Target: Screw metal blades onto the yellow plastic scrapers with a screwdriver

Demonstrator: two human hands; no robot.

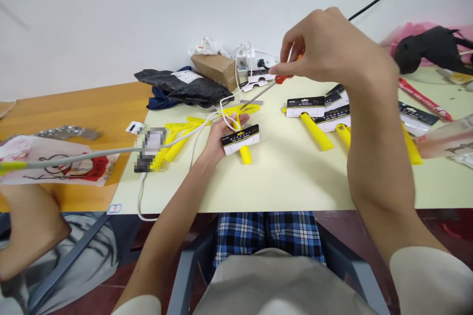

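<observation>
My left hand (217, 137) is closed round a yellow scraper (245, 155) just above the table, its handle pointing toward me. A black-and-white label card (241, 141) hangs round that handle. My right hand (321, 49) is raised, gripping a screwdriver (261, 92) by its red handle. The screwdriver's shaft slants down left, and its tip is at the scraper's head; whether it sits in a screw is too small to tell. A white cable passes in front of my left hand.
More yellow scrapers (317, 132) with cards lie on the right; yellow parts (177, 140) lie on the left. Behind are a black plastic parcel (185, 87), a cardboard box (216, 70) and a power strip (254, 58). Another person's arm (31, 221) is at far left.
</observation>
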